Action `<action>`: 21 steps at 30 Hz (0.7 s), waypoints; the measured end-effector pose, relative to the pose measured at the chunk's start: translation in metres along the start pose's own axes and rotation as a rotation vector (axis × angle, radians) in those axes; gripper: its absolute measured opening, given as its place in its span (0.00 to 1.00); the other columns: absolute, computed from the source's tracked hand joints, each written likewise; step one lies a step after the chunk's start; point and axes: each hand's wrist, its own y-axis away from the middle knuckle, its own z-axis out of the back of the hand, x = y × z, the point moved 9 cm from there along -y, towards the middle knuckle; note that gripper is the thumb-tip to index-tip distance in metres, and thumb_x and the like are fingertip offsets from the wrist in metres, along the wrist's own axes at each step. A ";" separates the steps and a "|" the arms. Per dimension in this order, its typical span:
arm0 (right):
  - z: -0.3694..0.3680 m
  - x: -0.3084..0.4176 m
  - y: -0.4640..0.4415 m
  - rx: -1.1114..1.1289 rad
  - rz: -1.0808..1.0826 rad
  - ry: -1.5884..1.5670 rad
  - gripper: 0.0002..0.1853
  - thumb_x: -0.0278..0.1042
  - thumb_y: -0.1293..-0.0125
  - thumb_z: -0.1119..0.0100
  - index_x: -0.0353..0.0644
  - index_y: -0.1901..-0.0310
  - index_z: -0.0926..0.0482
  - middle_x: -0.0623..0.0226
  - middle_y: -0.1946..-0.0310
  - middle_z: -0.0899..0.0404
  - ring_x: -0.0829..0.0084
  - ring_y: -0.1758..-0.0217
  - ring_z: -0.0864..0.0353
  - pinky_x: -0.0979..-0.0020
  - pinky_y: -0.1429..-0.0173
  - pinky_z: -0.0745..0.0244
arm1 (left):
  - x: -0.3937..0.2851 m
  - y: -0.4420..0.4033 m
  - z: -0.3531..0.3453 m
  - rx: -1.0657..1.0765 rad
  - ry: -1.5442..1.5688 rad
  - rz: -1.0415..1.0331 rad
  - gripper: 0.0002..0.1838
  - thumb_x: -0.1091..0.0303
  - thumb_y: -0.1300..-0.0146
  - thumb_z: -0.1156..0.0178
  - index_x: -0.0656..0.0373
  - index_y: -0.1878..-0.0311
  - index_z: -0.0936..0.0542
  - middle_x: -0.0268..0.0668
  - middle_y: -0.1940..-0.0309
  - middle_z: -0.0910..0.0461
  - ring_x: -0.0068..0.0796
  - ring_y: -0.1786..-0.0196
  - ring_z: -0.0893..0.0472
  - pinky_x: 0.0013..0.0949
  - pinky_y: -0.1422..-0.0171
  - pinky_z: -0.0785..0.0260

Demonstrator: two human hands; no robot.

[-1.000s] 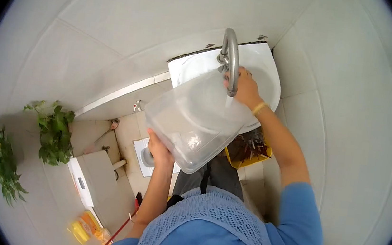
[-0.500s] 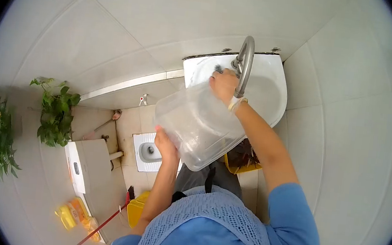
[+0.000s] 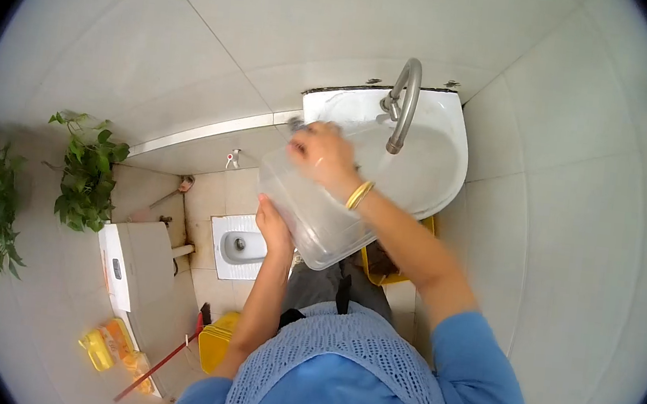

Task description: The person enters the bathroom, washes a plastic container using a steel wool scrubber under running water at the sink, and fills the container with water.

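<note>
A clear plastic tub (image 3: 314, 217) is held tilted in front of the sink (image 3: 454, 160), partly over its left side. My left hand (image 3: 275, 227) grips the tub's near left edge, thumb up along the side. Over the tub's upper part is my right hand (image 3: 324, 155), blurred by motion, its fingers curled. At its fingertips shows a small dark grey scrubber (image 3: 296, 123), too smeared to make out fully. A yellow bracelet (image 3: 359, 195) circles the right wrist. The curved metal faucet (image 3: 409, 104) stands just right of that hand.
Below the sink sits a yellow bin (image 3: 379, 275) with dark contents. A squat toilet (image 3: 238, 245) is set in the floor to the left. Further left are a white water tank (image 3: 136, 261), hanging plants (image 3: 89, 177), a red-handled broom (image 3: 165, 363) and a yellow bucket (image 3: 216, 340).
My right hand has moved left from beside the faucet to over the tub, the dark scrubber moving with it. My left hand keeps its hold on the tub.
</note>
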 end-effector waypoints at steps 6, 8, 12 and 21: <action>0.033 0.079 0.078 -0.011 0.183 0.004 0.09 0.43 0.46 0.39 0.49 0.67 0.19 0.59 0.57 0.24 0.58 0.53 0.27 0.62 0.57 0.26 | 0.012 0.001 0.000 0.144 0.196 -0.004 0.28 0.49 0.28 0.62 0.69 0.44 0.32 0.45 0.51 0.25 0.36 0.51 0.23 0.36 0.49 0.28; 0.057 0.062 0.101 -0.048 0.176 -0.012 0.08 0.41 0.47 0.37 0.49 0.68 0.19 0.59 0.57 0.24 0.58 0.54 0.27 0.62 0.57 0.26 | 0.006 0.005 -0.004 0.080 0.184 0.033 0.28 0.50 0.28 0.62 0.69 0.43 0.33 0.45 0.50 0.26 0.37 0.50 0.23 0.37 0.48 0.29; 0.077 -0.044 0.116 -0.065 -0.063 0.136 0.07 0.40 0.47 0.40 0.49 0.72 0.19 0.54 0.57 0.23 0.54 0.55 0.26 0.57 0.55 0.27 | 0.000 0.007 -0.004 -0.017 0.161 0.099 0.27 0.50 0.28 0.62 0.68 0.43 0.32 0.45 0.48 0.26 0.38 0.49 0.23 0.39 0.47 0.29; 0.037 -0.006 0.067 -0.130 -0.031 -0.087 0.09 0.38 0.43 0.44 0.41 0.66 0.21 0.53 0.61 0.23 0.54 0.55 0.26 0.51 0.49 0.32 | -0.038 -0.007 -0.022 -0.003 0.077 -0.147 0.21 0.54 0.27 0.61 0.62 0.57 0.25 0.32 0.68 0.25 0.22 0.69 0.27 0.28 0.64 0.33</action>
